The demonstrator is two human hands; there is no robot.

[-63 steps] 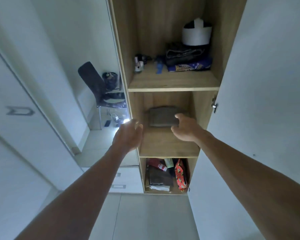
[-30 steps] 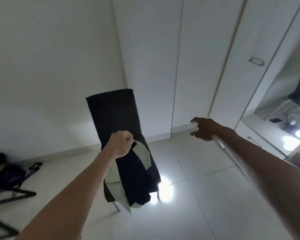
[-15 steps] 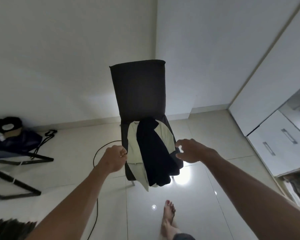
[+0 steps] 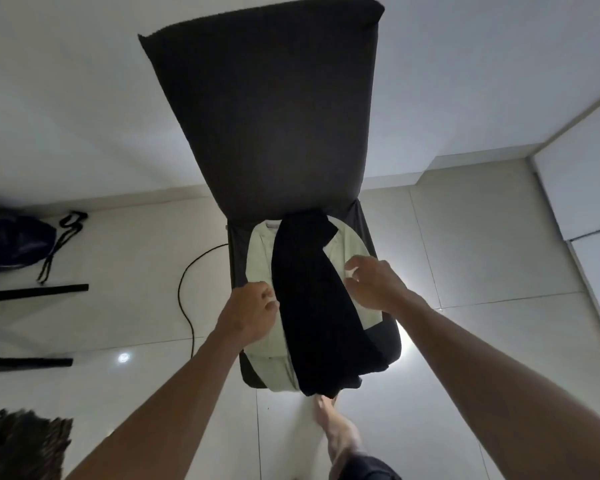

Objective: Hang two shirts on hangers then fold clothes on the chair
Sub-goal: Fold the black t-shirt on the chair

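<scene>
A dark chair [image 4: 267, 109] stands right in front of me. On its seat lies a pale green shirt [image 4: 258, 251], and a black garment [image 4: 309, 292] is draped lengthwise over it, hanging off the front edge. My left hand [image 4: 248, 311] is at the black garment's left edge, fingers curled and pinching the pale cloth. On the other side of the black garment, my right hand [image 4: 374, 282] has its curled fingers on the pale shirt. No hanger is in view.
A black cable [image 4: 184, 289] runs over the tiled floor left of the chair. Further left lie a dark bag [image 4: 13, 244] and black bars [image 4: 35, 292]. My bare foot [image 4: 340, 431] stands under the seat's front. White cupboard doors [image 4: 582, 181] are at right.
I turned from the wardrobe shelves to the chair and stepped close. Both hands came down from mid-air onto the clothes on the seat.
</scene>
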